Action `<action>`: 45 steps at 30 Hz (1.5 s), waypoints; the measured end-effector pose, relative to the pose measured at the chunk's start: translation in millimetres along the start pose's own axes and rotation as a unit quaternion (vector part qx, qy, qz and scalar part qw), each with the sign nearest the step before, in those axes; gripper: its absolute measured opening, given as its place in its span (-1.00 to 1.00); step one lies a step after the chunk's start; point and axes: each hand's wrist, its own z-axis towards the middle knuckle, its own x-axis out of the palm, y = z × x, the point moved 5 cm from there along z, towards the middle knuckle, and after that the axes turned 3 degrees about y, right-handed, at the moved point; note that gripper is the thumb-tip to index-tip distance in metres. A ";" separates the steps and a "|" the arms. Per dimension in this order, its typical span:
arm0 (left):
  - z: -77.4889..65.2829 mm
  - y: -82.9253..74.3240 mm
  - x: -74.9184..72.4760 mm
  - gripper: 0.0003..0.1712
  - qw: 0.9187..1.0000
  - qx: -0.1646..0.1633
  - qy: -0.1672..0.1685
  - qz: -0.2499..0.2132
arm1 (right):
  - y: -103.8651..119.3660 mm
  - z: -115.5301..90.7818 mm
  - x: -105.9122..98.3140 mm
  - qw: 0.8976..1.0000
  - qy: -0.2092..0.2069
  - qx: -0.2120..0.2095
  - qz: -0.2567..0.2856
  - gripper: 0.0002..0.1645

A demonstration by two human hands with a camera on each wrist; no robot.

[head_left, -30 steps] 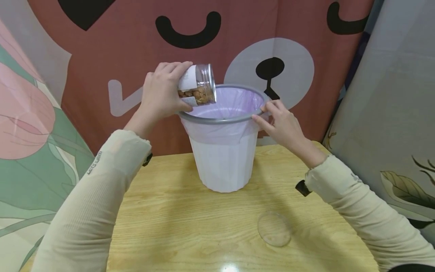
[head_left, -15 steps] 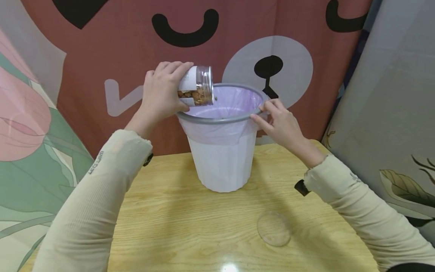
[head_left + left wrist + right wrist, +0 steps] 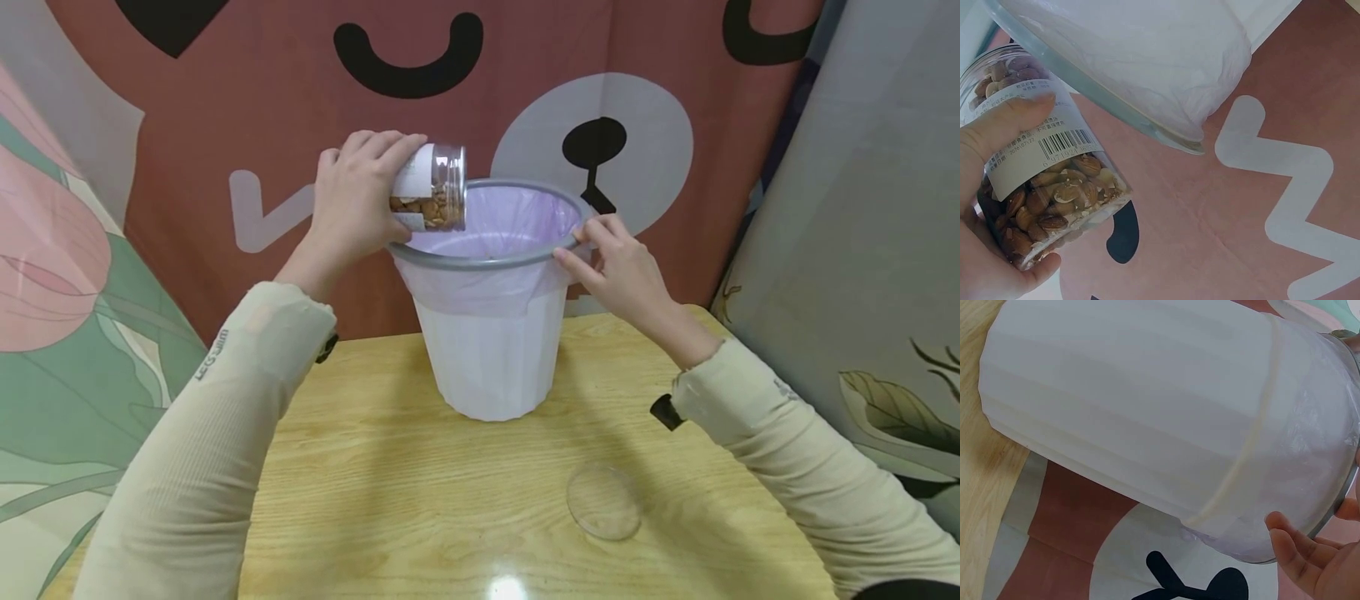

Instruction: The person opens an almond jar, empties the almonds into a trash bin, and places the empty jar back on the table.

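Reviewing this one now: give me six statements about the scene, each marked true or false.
1. The left hand holds a jar of nuts. True.
2. The jar stands upright. False: it is tilted onto its side.
3. The right hand grips the rim of the white bin. True.
4. The bin is unlined. False: a pale purple liner covers its inside.
5. A clear disc lies on the table. True.
6. The disc touches the bin. False: they are apart.

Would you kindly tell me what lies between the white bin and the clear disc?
In the head view, only bare tabletop lies between the white bin and the clear disc.
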 end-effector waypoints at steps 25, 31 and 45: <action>0.5 -2.2 3.0 0.03 1.000 0.003 0.020 0.016 | 3.5 -1.0 1.2 1.000 -0.005 -0.004 0.004 -0.63; 0.7 -2.1 2.6 0.03 1.000 0.001 0.020 0.019 | 4.1 -0.3 1.6 1.000 -0.005 -0.004 0.002 -0.64; 2.8 -5.3 2.8 0.00 0.999 0.012 0.020 0.030 | 1.9 0.0 1.7 1.000 0.000 0.002 -0.003 -0.65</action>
